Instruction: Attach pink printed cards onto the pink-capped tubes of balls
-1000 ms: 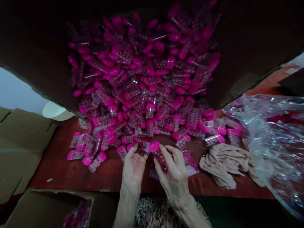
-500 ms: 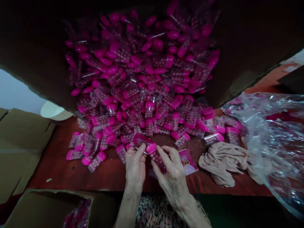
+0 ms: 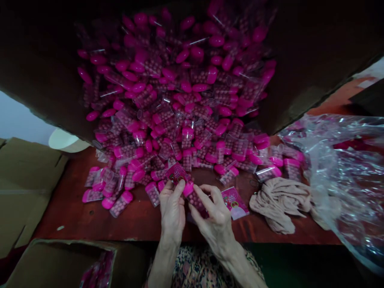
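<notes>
My left hand pinches a pink printed packet between thumb and fingers, just in front of the heap. Held in my right hand is a small clear container of pink candy balls with a bright pink cap, tilted, its cap end close to my left thumb. A second printed packet lies flat on the table to the right of my right hand. Behind both hands rises a large heap of similar pink-capped containers. My right palm and fingers hide part of the held container.
The heap spills from a large dark box onto the red-brown table. A crumpled beige cloth and clear plastic sheeting lie at the right. A cardboard box with pink packets stands at lower left; a pale bowl is behind.
The pink packet in my left hand has turned so more of its printed face shows. Both hands stay close together, and the view has shifted slightly.
</notes>
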{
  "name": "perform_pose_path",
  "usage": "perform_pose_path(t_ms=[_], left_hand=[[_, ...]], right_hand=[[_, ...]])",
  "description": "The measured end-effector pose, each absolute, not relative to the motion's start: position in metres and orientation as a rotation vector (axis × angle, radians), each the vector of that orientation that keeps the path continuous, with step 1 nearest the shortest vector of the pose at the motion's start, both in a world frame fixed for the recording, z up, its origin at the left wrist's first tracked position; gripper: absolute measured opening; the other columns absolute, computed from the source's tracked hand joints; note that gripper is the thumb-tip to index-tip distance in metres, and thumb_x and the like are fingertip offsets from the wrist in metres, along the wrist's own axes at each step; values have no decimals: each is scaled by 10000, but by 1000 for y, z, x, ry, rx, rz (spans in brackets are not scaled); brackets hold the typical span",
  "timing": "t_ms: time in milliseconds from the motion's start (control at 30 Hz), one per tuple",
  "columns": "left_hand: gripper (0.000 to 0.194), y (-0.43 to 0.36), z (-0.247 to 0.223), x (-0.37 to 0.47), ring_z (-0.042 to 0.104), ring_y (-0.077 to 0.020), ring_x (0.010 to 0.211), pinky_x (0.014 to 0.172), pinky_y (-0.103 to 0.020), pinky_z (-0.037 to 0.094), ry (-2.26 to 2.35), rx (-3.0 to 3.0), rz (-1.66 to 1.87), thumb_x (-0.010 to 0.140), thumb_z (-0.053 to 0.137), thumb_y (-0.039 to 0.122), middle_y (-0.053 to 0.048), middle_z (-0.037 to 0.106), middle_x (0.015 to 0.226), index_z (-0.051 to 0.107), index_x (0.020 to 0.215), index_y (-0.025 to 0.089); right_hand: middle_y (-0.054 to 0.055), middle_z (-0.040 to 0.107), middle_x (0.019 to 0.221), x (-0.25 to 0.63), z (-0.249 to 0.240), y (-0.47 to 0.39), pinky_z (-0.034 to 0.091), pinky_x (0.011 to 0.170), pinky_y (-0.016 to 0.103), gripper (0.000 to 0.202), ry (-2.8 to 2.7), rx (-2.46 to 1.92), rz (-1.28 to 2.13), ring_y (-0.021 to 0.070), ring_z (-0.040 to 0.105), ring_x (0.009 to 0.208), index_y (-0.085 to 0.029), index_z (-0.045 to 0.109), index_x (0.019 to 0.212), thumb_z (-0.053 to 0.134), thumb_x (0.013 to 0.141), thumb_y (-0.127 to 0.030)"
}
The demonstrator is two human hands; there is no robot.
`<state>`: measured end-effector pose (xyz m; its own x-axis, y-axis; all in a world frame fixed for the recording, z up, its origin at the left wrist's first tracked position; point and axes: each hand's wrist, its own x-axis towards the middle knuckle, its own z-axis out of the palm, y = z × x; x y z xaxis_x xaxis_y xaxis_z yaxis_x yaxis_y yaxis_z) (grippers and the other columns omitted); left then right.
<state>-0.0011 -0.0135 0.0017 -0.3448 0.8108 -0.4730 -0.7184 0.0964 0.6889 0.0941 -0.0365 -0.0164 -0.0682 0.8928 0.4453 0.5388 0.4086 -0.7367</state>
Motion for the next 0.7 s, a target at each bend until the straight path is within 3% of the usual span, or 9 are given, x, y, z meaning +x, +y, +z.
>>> perform_pose_path(t_ms=[133, 333, 567, 700], left_hand=[[167, -18, -1, 1, 605, -97, 561, 598, -213, 467, 1127, 147, 1564, 616, 748, 182, 9, 667, 634, 614, 709, 144], [178, -19, -5, -2, 641, -139, 650, 694, -266, 478, 1078, 112, 1458, 631, 743, 218, -36, 698, 707, 649, 747, 121], [171, -22, -5, 4, 643, -152, 613, 692, -288, 485, 1132, 130, 1464, 617, 751, 244, -36, 692, 643, 666, 697, 119], [185, -21, -3, 0, 645, -156, 651, 726, -297, 486, 1090, 113, 1455, 641, 738, 273, -44, 699, 678, 674, 716, 116]], right_hand=[[81, 532, 980, 93, -18, -36, 521, 748, 345, 441, -1740, -1247, 436, 204, 548, 905, -203, 548, 1177, 529, 764, -50], [49, 554, 933, 98, -18, -33, 534, 716, 300, 394, -1666, -1313, 672, 184, 587, 855, -200, 607, 1094, 591, 715, -96], [72, 553, 952, 87, -22, -40, 537, 737, 343, 447, -1638, -1307, 427, 199, 584, 872, -218, 585, 1153, 545, 739, -56], [46, 555, 919, 91, -19, -36, 544, 704, 298, 386, -1577, -1327, 593, 174, 595, 827, -207, 620, 1081, 586, 716, -85]])
